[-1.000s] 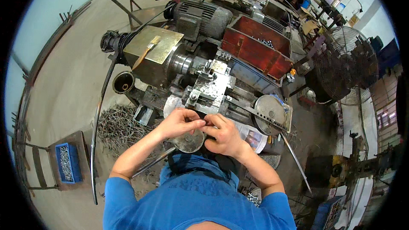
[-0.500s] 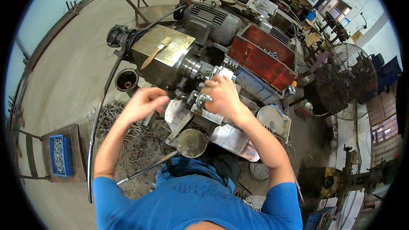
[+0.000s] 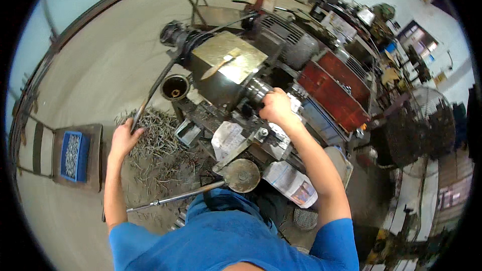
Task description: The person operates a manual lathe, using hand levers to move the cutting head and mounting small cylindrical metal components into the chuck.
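My left hand (image 3: 124, 138) is out to the left, its fingers wrapped round a long metal lever (image 3: 159, 81) that slants down from the rear of a lathe's headstock. My right hand (image 3: 277, 106) is at the front of the shiny spindle chuck (image 3: 257, 90), with its fingers bent together. Whatever those fingers may hold is hidden by the hand. Below it lies the greasy tool slide (image 3: 262, 134). A wooden-handled brush (image 3: 221, 64) rests on the brass-coloured headstock cover (image 3: 249, 56).
Metal scraps (image 3: 155, 133) are heaped on the floor beneath the lever. A blue bin of small metal parts (image 3: 75, 156) stands at the left. Behind the slide is a red metal box (image 3: 334, 90), with a large fan (image 3: 414, 128) further right. A round plate (image 3: 242, 175) sits near my lap.
My left hand has moved left from the front of the machine and taken hold of the lever. My right hand has gone from the tool slide to the chuck. The view has shifted.
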A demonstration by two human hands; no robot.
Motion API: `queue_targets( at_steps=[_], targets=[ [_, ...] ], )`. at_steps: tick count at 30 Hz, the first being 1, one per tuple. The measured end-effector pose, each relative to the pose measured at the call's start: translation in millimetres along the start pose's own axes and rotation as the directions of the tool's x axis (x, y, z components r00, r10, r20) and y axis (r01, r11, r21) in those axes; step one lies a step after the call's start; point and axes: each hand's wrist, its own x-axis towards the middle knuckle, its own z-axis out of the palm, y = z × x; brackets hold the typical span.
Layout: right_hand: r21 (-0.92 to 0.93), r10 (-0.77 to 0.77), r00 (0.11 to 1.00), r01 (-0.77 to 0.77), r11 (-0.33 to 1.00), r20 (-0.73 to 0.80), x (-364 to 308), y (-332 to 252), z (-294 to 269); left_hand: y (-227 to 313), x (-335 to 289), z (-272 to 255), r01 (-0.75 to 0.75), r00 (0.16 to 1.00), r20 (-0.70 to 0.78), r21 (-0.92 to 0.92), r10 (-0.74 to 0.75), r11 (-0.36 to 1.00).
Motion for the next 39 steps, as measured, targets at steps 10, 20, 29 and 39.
queue_targets(
  at_steps=[10,20,29,39],
  targets=[
    [0.161,0.101,0.993,-0.108,0.981,0.054,4.5,1.0,-0.3,-102.7,73.0,5.5,-0.065,0.996,-0.017,0.476,0.083,0.877],
    [0.119,-0.034,0.991,0.050,0.992,-0.126,-20.7,-3.5,-26.2,-109.2,133.8,14.9,-0.119,0.922,-0.307,0.353,0.235,0.928],
    [0.276,0.246,0.946,-0.184,0.943,-0.212,-181.2,41.9,-63.3,10.7,56.2,236.6,-0.164,0.932,0.336,0.050,0.138,0.985],
    [-0.021,0.845,0.520,-0.853,0.522,-0.129,-477.3,100.1,-11.9,15.5,102.9,227.6,-0.516,0.825,0.443,0.336,0.351,0.788]
  ],
)
